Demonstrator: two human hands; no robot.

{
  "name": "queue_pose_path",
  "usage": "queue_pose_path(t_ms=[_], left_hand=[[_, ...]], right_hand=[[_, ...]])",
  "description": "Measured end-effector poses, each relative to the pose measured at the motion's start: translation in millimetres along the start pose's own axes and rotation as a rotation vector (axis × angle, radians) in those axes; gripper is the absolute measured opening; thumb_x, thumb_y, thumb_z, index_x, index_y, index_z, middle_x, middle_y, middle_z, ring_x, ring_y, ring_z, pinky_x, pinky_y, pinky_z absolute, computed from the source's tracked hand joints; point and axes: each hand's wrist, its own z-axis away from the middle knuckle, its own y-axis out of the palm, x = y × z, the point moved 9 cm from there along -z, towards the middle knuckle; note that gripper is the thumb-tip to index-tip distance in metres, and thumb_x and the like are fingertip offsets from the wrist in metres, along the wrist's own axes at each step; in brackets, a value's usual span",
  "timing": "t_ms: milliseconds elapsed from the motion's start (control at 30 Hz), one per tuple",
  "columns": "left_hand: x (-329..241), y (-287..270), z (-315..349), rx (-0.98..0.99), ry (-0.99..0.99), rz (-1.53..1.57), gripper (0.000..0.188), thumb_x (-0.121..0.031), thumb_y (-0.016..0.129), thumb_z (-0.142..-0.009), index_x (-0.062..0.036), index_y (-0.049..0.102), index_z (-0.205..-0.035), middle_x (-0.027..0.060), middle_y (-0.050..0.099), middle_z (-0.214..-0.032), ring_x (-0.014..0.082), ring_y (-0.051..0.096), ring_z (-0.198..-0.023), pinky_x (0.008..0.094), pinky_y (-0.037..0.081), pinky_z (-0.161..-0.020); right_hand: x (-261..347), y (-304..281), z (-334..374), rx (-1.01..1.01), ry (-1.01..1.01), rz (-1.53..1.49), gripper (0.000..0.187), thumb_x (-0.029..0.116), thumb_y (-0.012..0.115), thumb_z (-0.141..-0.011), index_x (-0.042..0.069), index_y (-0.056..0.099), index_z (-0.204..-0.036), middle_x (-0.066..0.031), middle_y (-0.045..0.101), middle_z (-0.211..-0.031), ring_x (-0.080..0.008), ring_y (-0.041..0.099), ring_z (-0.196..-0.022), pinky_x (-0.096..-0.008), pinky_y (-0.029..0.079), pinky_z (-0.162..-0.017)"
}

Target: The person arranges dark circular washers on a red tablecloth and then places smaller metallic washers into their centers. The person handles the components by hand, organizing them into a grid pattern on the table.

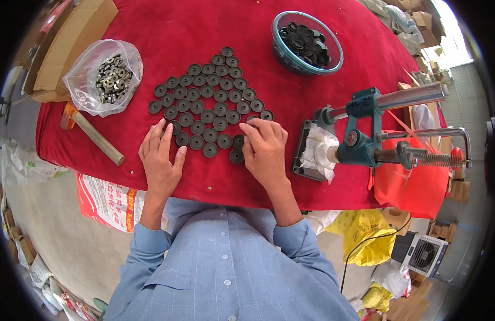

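Note:
Small black round caps (207,115), dish-shaped with a small centre mark, lie side by side in a rough triangle on the red cloth. My left hand (160,160) rests at the lower left edge of this group, fingers stretched and thumb apart, its fingertips beside a cap (174,127). At the lower right edge is my right hand (266,152), its fingers bent over the outer caps. Its index fingertip and thumb are apart, near another cap (238,140). No cap shows lifted in either hand; the space under the right fingers is partly hidden.
A clear bag of metal parts (114,80) sits at the left, near a hammer (95,132) and a cardboard box (76,45). Farther right stands a plastic bowl (293,61) of black pieces. A green hand press (365,128) occupies the right side, beside a red bag (410,187).

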Motion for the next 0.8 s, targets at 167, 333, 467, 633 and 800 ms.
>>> queue_pose_path(t_ms=[167,333,467,633,800], left_hand=[[0.0,-0.1,1.0,0.001,-0.008,0.006,0.066,-0.025,0.078,-0.097,-0.0056,0.056,-0.156,0.0129,0.050,-0.166,0.0360,0.043,-0.154,0.0529,0.031,-0.124],[-1.8,-1.1,0.9,0.006,-0.013,0.004,0.068,-0.026,0.080,-0.096,-0.0058,0.057,-0.156,0.0130,0.050,-0.166,0.0356,0.043,-0.154,0.0523,0.030,-0.124],[-3.7,-2.5,-0.3,0.011,-0.001,0.006,0.069,-0.028,0.081,-0.095,-0.0062,0.058,-0.156,0.0127,0.050,-0.166,0.0361,0.043,-0.154,0.0527,0.030,-0.124],[-3.3,-2.7,-0.1,0.007,0.006,0.014,0.070,-0.029,0.082,-0.094,-0.0063,0.057,-0.156,0.0125,0.050,-0.166,0.0363,0.043,-0.154,0.0529,0.030,-0.125],[-4.1,-4.6,-0.4,-0.003,0.004,0.006,0.069,-0.027,0.082,-0.094,-0.0066,0.058,-0.155,0.0128,0.052,-0.165,0.0364,0.045,-0.153,0.0522,0.031,-0.126]], right_hand=[[-15.9,-25.2,27.2,0.028,0.101,-0.138,0.041,0.004,0.083,-0.083,0.008,0.075,-0.122,-0.0114,0.069,-0.115,-0.0327,0.066,-0.107,-0.0437,0.051,-0.092],[-16.6,-30.9,61.5,0.107,0.146,-0.118,0.043,0.014,0.090,-0.080,0.008,0.073,-0.120,-0.0087,0.068,-0.112,-0.0300,0.066,-0.101,-0.0434,0.050,-0.088],[-13.9,-18.4,54.6,0.076,0.123,-0.107,0.037,0.015,0.088,-0.083,0.009,0.073,-0.116,-0.0073,0.068,-0.109,-0.0286,0.065,-0.099,-0.0432,0.048,-0.086],[-13.2,-3.9,34.0,0.018,0.121,-0.069,0.031,0.010,0.085,-0.086,0.009,0.073,-0.115,-0.0081,0.071,-0.108,-0.0287,0.068,-0.099,-0.0420,0.049,-0.086],[-15.2,-5.5,43.0,-0.003,0.141,-0.155,0.035,0.010,0.086,-0.085,0.009,0.073,-0.118,-0.0081,0.072,-0.110,-0.0276,0.069,-0.100,-0.0405,0.050,-0.087]])
